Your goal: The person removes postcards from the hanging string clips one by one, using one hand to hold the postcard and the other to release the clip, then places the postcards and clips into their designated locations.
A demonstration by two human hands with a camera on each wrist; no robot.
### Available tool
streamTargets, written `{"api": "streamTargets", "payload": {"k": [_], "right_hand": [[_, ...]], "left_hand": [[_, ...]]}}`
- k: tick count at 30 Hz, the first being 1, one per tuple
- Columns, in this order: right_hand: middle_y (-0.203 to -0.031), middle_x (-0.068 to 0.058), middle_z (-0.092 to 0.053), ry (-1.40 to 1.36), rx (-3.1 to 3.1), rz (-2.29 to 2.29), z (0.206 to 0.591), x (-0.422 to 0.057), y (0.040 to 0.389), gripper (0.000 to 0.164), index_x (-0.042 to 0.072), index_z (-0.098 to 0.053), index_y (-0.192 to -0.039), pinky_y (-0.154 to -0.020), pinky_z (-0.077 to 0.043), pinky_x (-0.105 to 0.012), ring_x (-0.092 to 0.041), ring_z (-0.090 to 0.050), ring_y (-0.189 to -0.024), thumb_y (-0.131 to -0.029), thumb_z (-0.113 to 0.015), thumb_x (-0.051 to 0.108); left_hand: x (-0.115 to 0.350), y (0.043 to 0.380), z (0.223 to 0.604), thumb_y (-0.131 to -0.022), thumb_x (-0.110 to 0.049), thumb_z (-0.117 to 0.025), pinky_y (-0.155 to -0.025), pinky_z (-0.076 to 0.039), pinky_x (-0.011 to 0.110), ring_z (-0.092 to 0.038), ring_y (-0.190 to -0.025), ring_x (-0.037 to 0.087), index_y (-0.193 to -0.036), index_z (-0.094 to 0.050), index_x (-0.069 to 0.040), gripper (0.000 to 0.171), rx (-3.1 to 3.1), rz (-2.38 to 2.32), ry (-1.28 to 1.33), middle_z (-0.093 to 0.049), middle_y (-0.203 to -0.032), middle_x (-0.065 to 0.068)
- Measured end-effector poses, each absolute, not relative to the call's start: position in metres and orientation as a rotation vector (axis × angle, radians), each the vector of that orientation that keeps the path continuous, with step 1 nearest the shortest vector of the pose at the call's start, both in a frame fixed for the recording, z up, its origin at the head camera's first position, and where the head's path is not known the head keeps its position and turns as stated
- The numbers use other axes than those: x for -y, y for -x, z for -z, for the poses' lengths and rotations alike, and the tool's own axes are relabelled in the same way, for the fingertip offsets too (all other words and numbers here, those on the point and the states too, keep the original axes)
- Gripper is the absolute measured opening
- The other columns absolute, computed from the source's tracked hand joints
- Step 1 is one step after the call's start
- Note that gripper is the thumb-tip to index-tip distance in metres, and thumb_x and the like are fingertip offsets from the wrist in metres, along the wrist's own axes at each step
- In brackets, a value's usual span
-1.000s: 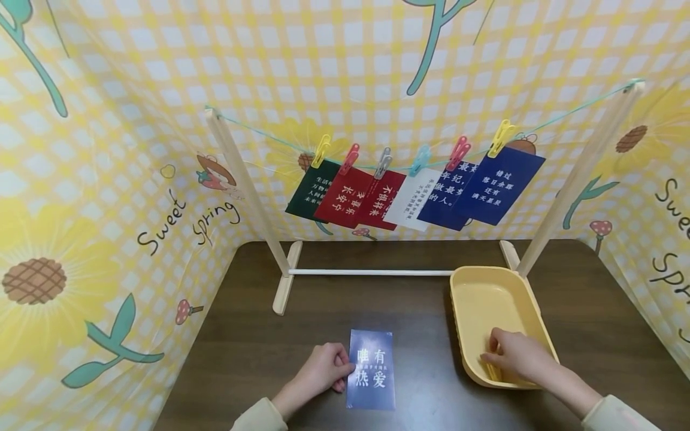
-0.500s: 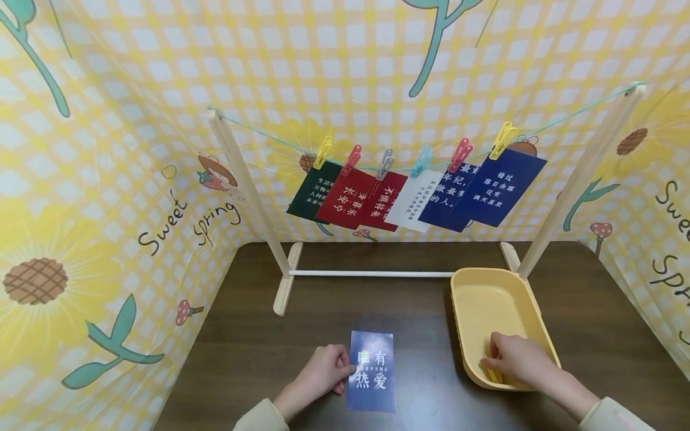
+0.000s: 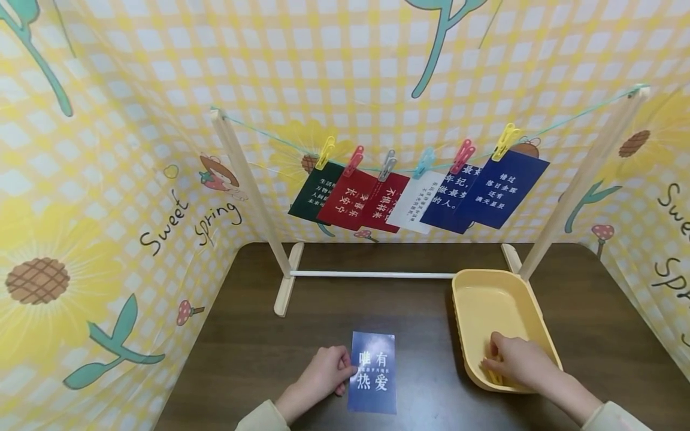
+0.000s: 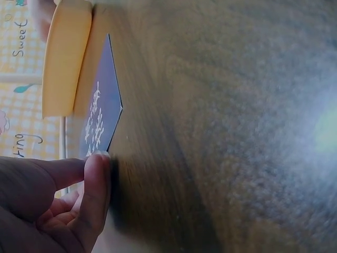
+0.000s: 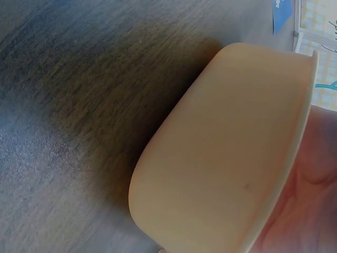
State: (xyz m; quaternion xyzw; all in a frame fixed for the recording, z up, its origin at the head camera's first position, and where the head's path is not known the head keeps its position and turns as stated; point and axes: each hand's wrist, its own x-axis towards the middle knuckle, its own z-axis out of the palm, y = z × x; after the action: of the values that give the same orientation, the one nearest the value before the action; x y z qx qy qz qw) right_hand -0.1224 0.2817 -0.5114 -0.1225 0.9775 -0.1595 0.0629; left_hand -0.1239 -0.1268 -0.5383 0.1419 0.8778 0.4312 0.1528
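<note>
My left hand (image 3: pixel 323 372) pinches the left edge of a blue card (image 3: pixel 373 392) with white Chinese characters. In the left wrist view the card (image 4: pixel 105 100) extends away from the thumb and fingertip, slanting close over the dark tabletop. My right hand (image 3: pixel 520 359) reaches into the near end of a yellow plastic tray (image 3: pixel 465 335). Its thumb and fingers pinch a yellow clothespin (image 3: pixel 494 377), mostly hidden beneath them. The right wrist view is largely filled by the tray's outer wall (image 5: pixel 221 142), which hides the fingertips.
Behind, a wooden stand (image 3: pixel 253 197) carries a green string (image 3: pixel 582 114). Several cards, including a green card (image 3: pixel 312 194) and a white card (image 3: pixel 412 206), hang from it by coloured clothespins. A white rod (image 3: pixel 372 275) joins the stand's feet. Checked yellow cloth surrounds the table (image 3: pixel 226 335).
Both hands keep their places, the left at the card and the right inside the tray. The whole head view shifts very slightly.
</note>
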Motion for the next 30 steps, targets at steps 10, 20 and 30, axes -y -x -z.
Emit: {"api": "streamTargets", "payload": {"k": [10,20,30], "right_hand": [[-0.065,0.009,-0.054,0.383,-2.989,0.466,0.5112,-0.2833,0.1249,0.031,0.014,-0.060,-0.097,-0.050,-0.042,-0.037,-0.012,-0.052,-0.056,-0.088,-0.082,0.033],[-0.061,0.013,-0.051,0.408,-2.989,0.469,0.5105,-0.2836,0.1233,0.031,0.011,-0.062,-0.103,-0.051,-0.043,-0.037,-0.009,-0.051,-0.053,-0.092,-0.079,0.035],[-0.061,0.015,-0.051,0.387,-2.973,0.513,0.5130,-0.2852,0.1219,0.031,0.011,-0.063,-0.105,-0.050,-0.042,-0.033,-0.006,-0.050,-0.053,-0.093,-0.077,0.035]], "left_hand": [[0.1278,0.1239,0.5386,-0.093,-0.005,-0.076,-0.039,-0.049,0.021,-0.055,-0.039,0.004,-0.077,-0.058,-0.009,0.024,-2.565,-1.189,-0.434,-0.060,-0.054,-0.004],[0.1271,0.1239,0.5392,-0.093,-0.007,-0.077,-0.039,-0.048,0.021,-0.055,-0.039,0.005,-0.078,-0.058,-0.009,0.024,-2.560,-1.188,-0.425,-0.059,-0.055,-0.004],[0.1268,0.1249,0.5414,-0.092,-0.009,-0.078,-0.039,-0.048,0.022,-0.053,-0.038,0.001,-0.074,-0.056,-0.011,0.028,-2.580,-1.159,-0.412,-0.057,-0.051,-0.007]]}}
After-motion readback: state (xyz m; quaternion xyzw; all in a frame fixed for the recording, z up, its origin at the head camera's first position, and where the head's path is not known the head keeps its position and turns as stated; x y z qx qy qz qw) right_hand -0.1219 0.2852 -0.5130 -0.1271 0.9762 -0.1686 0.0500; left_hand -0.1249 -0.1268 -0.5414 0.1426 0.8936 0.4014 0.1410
